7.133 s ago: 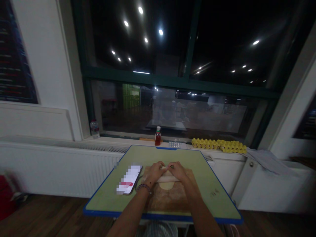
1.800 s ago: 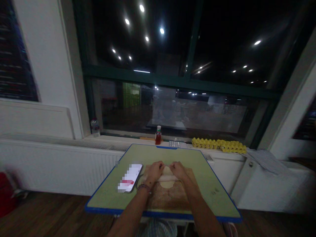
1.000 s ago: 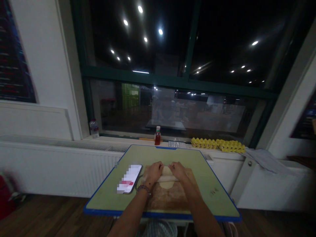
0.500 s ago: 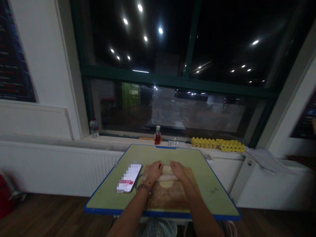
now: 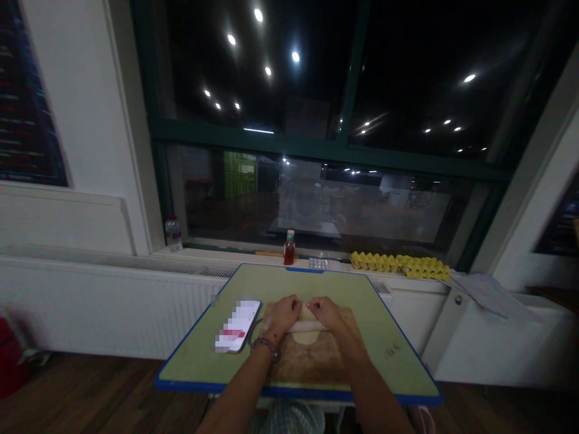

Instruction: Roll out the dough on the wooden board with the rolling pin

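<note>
A pale, flattened piece of dough (image 5: 306, 337) lies on a brown wooden board (image 5: 312, 364). Across the dough rests a light rolling pin (image 5: 310, 326), its ends hidden beneath my hands. Beyond the pin, my left hand (image 5: 286, 311) has its fingers closed at the far edge of the dough, with a beaded bracelet (image 5: 264, 345) on that wrist. Close beside it, the bent fingers of my right hand (image 5: 324, 312) pinch the same far edge. Exactly how the fingertips grip the dough is too small to see clearly.
The board sits on a green table (image 5: 194, 355) with a blue rim. Left of the board lies a phone (image 5: 239, 322) with a lit screen. Along the windowsill stand a red-filled bottle (image 5: 289, 250), a clear bottle (image 5: 172, 234) and yellow egg trays (image 5: 398, 264).
My right hand's fingers have shifted slightly left, closer to my left hand, covering more of the dough's far edge. The rolling pin has stayed in place.
</note>
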`<state>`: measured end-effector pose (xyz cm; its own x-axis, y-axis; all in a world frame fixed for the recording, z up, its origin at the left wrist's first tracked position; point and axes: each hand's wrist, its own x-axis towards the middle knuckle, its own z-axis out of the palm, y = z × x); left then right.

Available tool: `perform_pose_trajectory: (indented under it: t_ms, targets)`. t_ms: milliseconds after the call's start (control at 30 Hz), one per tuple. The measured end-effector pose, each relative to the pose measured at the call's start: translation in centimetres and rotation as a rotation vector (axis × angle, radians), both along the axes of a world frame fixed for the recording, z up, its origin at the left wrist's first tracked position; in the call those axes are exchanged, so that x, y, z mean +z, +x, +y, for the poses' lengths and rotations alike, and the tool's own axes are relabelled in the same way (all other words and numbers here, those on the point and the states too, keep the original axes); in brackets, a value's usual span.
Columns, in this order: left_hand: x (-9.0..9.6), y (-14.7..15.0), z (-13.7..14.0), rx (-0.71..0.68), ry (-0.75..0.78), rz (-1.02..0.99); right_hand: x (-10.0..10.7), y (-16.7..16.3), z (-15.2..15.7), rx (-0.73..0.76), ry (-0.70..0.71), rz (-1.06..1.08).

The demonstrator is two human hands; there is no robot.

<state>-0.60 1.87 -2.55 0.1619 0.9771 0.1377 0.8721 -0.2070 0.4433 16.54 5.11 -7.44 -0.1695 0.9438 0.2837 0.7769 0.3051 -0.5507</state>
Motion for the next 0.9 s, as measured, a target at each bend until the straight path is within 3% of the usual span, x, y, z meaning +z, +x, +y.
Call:
perform_pose_trajectory:
  t_ms: [300,500,800,900]
  targets:
    - [-0.2,0.0,0.1,-0.035,0.015,0.002,0.3,-0.4,-0.3,-0.024,-0.043,0.094]
    - [0.1,0.2,0.0,0.015,-0.004,0.020,1.0,-0.6,-0.8,0.008,-0.143,0.085]
    - [0.8,0.3,-0.6,0.008,-0.020,-0.003,1.2,-0.5,-0.8,0.106,-0.106,0.156]
    - [0.4,0.3,-0.3,0.001,-0.009,-0.025,1.1,-0.5,-0.9,0.071,-0.104,0.156]
